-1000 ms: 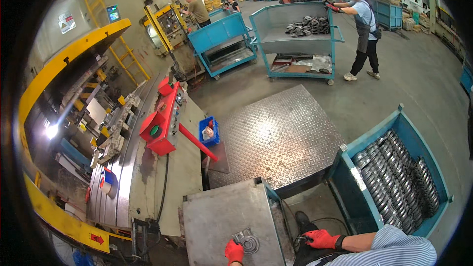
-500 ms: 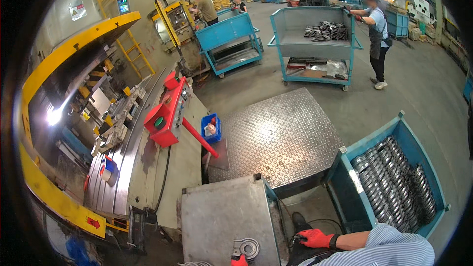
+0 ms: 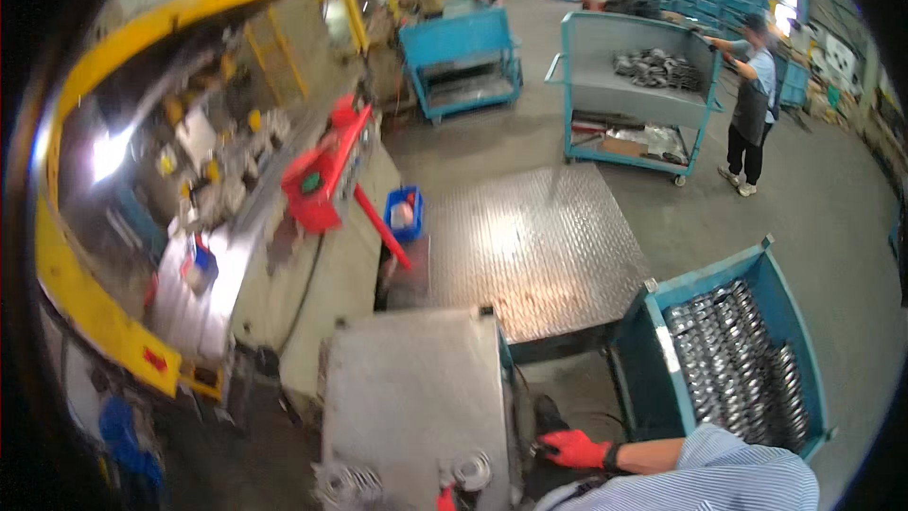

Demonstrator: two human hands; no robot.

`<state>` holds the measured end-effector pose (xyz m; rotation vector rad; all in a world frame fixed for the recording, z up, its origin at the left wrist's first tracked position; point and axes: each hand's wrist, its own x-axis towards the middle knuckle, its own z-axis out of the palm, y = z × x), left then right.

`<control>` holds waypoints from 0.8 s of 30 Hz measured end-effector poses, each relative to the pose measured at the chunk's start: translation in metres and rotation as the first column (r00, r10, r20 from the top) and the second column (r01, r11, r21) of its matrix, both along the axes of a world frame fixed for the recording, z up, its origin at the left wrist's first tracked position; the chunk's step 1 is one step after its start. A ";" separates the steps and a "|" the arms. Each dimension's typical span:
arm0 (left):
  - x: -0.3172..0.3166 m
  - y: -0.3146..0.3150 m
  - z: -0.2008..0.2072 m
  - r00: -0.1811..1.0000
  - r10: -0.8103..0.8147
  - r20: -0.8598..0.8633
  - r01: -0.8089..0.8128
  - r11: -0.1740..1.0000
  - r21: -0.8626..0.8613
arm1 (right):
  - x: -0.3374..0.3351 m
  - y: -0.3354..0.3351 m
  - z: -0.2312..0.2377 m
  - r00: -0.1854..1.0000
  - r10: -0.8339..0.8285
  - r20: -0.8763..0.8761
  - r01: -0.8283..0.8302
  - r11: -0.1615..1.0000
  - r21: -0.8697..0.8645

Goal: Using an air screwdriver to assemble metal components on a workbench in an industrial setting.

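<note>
Low in the view, my left hand shows only red-gloved fingers. They are closed at the edge of a ring-shaped metal part, and the rest of the hand is cut off below. The part is at the near right of a grey metal table. More curved metal parts lie on the table's near left corner. My right hand, also red-gloved, is right of the table, over the gap. Its fingers are pressed together around something small and dark, too blurred to name.
On the right, a teal bin holds rows of shiny metal parts. A raised tread-plate platform lies ahead. At left stand a yellow-framed press and a red control box. A person grips a teal cart farther off.
My view has shifted and blurred, so more of the table's near left parts shows. The far carts appear farther right. Both hands remain near the table's right side.
</note>
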<state>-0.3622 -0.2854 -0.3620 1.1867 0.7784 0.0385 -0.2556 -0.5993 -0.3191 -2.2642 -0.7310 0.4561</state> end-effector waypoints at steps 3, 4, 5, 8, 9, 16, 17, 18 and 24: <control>-0.013 -0.004 -0.029 0.997 -0.045 0.063 0.058 0.972 -0.226 | -0.004 -0.006 -0.011 0.998 -0.038 0.041 0.036 0.998 0.055; -0.002 -0.019 -0.002 0.991 -0.128 0.046 0.132 0.987 -0.089 | 0.000 -0.006 -0.009 0.998 -0.058 0.015 0.056 0.989 0.138; 0.011 -0.025 0.017 0.998 -0.056 -0.011 0.051 0.970 -0.239 | -0.002 -0.006 -0.014 0.998 -0.051 0.027 0.048 0.993 0.104; -0.003 -0.024 0.002 0.998 -0.044 -0.049 0.044 0.999 0.004 | -0.006 0.006 -0.015 1.000 0.019 0.017 -0.020 0.999 0.049; 0.012 -0.034 0.020 0.996 0.050 -0.076 -0.056 0.996 -0.070 | -0.005 0.008 -0.014 0.999 0.031 0.009 -0.031 0.999 0.028; 0.013 -0.040 0.010 0.994 0.037 -0.105 -0.037 0.999 -0.001 | 0.003 0.029 -0.013 0.986 0.168 0.008 -0.168 0.985 -0.022; 0.012 -0.043 0.009 0.995 0.048 -0.083 -0.048 0.999 0.004 | 0.004 0.032 -0.013 0.981 0.195 0.009 -0.194 0.980 -0.030; 0.013 -0.046 0.008 0.996 0.060 -0.061 -0.060 0.998 0.008 | 0.005 0.034 -0.013 0.975 0.221 0.009 -0.221 0.975 -0.039; 0.018 -0.060 0.008 0.996 0.093 0.001 -0.091 0.978 0.186 | 0.004 0.039 -0.012 0.962 0.272 -0.002 -0.272 0.960 -0.075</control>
